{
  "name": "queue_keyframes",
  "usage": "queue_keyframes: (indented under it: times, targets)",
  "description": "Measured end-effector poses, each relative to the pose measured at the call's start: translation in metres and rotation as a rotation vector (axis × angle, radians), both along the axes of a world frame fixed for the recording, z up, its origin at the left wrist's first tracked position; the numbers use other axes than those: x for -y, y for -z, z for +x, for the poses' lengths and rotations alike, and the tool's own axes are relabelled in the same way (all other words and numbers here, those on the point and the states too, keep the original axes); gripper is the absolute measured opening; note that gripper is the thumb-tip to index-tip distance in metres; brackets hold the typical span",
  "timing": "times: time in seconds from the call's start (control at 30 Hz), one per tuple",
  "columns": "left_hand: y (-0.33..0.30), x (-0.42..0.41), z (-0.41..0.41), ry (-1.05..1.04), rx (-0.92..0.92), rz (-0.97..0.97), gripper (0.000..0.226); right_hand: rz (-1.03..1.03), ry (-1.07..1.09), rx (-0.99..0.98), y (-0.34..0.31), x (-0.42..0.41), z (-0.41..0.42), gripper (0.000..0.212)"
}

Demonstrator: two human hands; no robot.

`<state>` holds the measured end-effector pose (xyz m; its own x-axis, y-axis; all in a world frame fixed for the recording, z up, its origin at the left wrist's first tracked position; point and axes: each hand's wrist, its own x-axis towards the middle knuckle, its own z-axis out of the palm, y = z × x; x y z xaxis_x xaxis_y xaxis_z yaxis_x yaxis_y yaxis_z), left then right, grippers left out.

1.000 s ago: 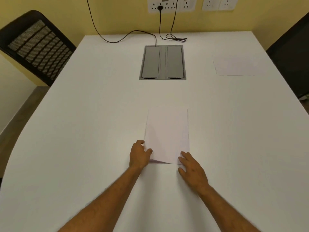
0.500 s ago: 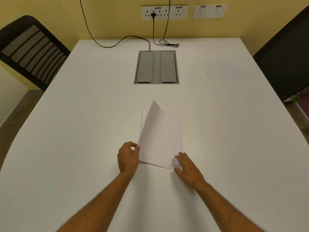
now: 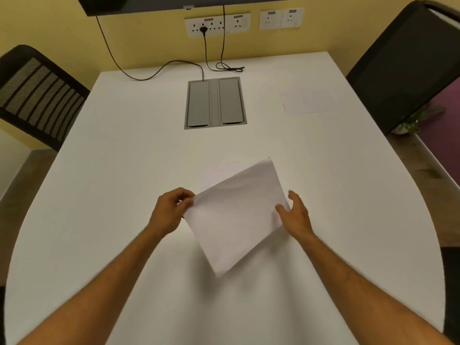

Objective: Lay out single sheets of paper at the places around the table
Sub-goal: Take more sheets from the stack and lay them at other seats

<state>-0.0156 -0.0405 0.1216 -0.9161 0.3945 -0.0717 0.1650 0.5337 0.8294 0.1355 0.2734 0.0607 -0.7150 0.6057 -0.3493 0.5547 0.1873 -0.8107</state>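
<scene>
sheet (image 3: 239, 215) lifted off the counter (image 3: 124, 158) between my hands, long axis slanting far-right to near-left | left hand (image 3: 169, 212) pinching its left corner – right hand (image 3: 297, 215) open, fingers at the right edge | placed sheet (image 3: 307, 100) already far right – so left looks like the carrier

light: even, warm | shadows: soft under sheet (image 3: 239, 215) | edges: wide-angle bowing; slight blur

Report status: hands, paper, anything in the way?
Left hand pinching lifted sheet; right hand open at its edge. One sheet laid far right. Nothing blocking.
</scene>
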Motion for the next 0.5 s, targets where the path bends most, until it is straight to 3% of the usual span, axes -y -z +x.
queue_keyframes:
  times: [0.07, 0.17, 0.37, 0.5]
  targets:
    - [-0.009, -0.004, -0.003, 0.059, 0.050, -0.013, 0.017, -0.038, 0.061, -0.022, -0.006, -0.012, 0.009, 0.055]
    - [-0.015, -0.021, -0.005, 0.073, 0.119, 0.040, 0.014, -0.102, 0.137, -0.069, -0.011, -0.031, 0.029, 0.014]
    - [-0.007, -0.087, 0.017, -0.152, 0.374, 0.297, 0.018, -0.241, 0.333, -0.142, -0.018, -0.068, 0.086, 0.015]
    - [0.010, -0.134, 0.042, -0.161, 0.591, 0.291, 0.027, -0.274, 0.497, -0.159, -0.006, -0.090, 0.132, 0.012]
